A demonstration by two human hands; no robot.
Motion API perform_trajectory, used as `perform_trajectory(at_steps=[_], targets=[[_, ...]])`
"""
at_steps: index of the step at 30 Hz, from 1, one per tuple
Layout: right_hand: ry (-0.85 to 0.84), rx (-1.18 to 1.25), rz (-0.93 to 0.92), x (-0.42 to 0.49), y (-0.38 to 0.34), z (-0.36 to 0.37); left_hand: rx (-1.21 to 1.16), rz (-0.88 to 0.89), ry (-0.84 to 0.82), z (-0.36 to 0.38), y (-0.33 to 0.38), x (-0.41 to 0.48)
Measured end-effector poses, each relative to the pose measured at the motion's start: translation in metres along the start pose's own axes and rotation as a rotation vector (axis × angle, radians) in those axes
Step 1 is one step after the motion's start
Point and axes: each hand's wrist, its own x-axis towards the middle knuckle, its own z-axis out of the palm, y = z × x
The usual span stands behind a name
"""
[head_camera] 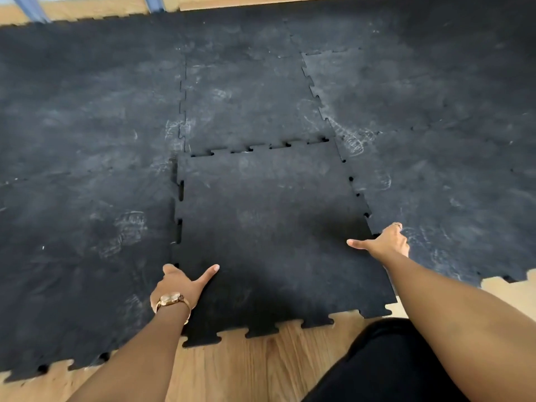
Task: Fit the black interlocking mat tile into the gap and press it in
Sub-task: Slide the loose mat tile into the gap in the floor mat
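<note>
The black interlocking mat tile (269, 227) lies in the gap between the laid black mats, its toothed edges roughly lined up with theirs. Small dark slits still show along its left, far and right seams. My left hand (181, 282), with a gold watch on the wrist, grips the tile's left edge near the front, thumb on top and fingers tucked under. My right hand (385, 242) holds the tile's right edge, thumb on top of the tile and fingers curled at the seam.
Dusty black mats (87, 169) with footprints cover the floor to the left, far side and right. Bare wooden floor (261, 367) shows in front of the tile. My knee in black cloth (385, 361) is at the lower right. A wooden baseboard (232, 1) runs along the far edge.
</note>
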Motion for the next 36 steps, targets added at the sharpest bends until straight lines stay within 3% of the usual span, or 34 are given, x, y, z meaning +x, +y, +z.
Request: perform_trajectory(at_steps=[11,23,30,36], targets=[[-0.022,0.085,0.015,0.008,0.008,0.007,-0.073,-0.004,-0.129,0.003,-0.004,-0.004],[0.030,0.354,0.155,0.015,0.002,0.018,-0.008,0.110,-0.014,-0.004,-0.010,0.009],[0.049,0.354,0.033,0.023,0.000,0.015,-0.049,0.085,0.010,0.006,-0.005,0.016],[0.023,0.316,0.058,0.023,-0.003,0.013,-0.026,0.051,-0.035,0.001,0.004,0.014]])
